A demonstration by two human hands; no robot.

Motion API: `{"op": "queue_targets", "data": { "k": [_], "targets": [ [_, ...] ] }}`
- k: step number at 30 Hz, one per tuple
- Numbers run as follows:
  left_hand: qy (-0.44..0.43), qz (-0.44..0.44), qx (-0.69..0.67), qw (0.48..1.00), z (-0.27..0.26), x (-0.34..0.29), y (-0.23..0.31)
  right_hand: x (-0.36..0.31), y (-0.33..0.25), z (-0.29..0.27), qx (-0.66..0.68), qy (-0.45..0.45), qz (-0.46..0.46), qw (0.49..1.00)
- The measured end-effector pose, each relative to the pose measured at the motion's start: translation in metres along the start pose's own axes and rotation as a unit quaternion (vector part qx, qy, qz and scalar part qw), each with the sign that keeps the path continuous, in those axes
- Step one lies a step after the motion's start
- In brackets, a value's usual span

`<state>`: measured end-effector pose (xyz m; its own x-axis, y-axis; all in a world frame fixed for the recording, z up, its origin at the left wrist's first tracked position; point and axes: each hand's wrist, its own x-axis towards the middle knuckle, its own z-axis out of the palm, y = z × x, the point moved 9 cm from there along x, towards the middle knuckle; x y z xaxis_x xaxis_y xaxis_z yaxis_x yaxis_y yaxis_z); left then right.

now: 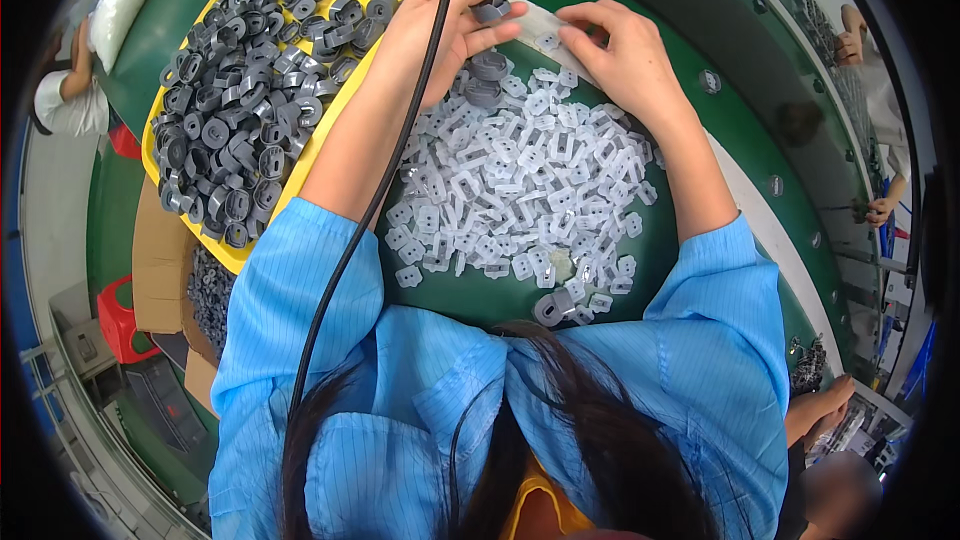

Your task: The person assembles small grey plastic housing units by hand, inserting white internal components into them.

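Note:
At the top of the head view, my left hand (441,32) holds a dark grey plastic ring-shaped part (489,2) between its fingers, palm turned up. My right hand (632,58) is closed at thumb and forefinger on the edge of a small clear plastic piece (547,41), over a pale strip. A heap of clear plastic pieces (530,175) is spread on the green table below both hands. Two grey parts (484,80) rest on the heap's upper edge under my left hand. Another grey part (549,309) lies at its near edge.
A yellow tray (300,175) full of grey parts stands on the left. A black cable (372,202) hangs across my left forearm. Beyond my right arm runs a green conveyor belt (745,105) carrying scattered pieces. A cardboard box (160,270) sits lower left. Other people work at both sides.

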<state>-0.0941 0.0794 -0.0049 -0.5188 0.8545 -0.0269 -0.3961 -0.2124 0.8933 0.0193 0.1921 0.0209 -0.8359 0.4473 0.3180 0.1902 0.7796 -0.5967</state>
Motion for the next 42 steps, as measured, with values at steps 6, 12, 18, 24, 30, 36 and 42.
{"op": "queue_targets", "data": {
  "k": [6,12,18,24,30,36,42],
  "targets": [
    [0.077,0.037,0.142,0.986,-0.001,-0.003,-0.003,-0.006,-0.012,0.009,-0.071,0.003,0.016,0.997],
    [0.062,0.125,0.229,0.963,0.009,-0.001,0.002,0.004,0.007,0.006,0.403,-0.088,0.121,0.903],
    [-0.004,0.067,0.211,0.975,0.024,-0.009,0.000,0.000,-0.002,0.008,0.401,-0.011,0.124,0.908],
    [-0.015,0.146,0.381,0.913,0.035,-0.011,0.008,0.001,-0.014,-0.017,0.210,0.108,0.014,0.972],
    [0.035,0.244,0.461,0.853,0.039,-0.019,0.020,-0.003,-0.030,-0.018,0.115,0.058,0.012,0.992],
    [0.003,0.280,0.459,0.843,0.046,-0.022,0.023,0.004,-0.014,-0.009,0.155,-0.059,0.071,0.984],
    [-0.013,0.283,0.412,0.866,0.050,-0.024,0.025,0.003,-0.011,-0.014,0.217,0.044,0.045,0.974]
  ]
}}
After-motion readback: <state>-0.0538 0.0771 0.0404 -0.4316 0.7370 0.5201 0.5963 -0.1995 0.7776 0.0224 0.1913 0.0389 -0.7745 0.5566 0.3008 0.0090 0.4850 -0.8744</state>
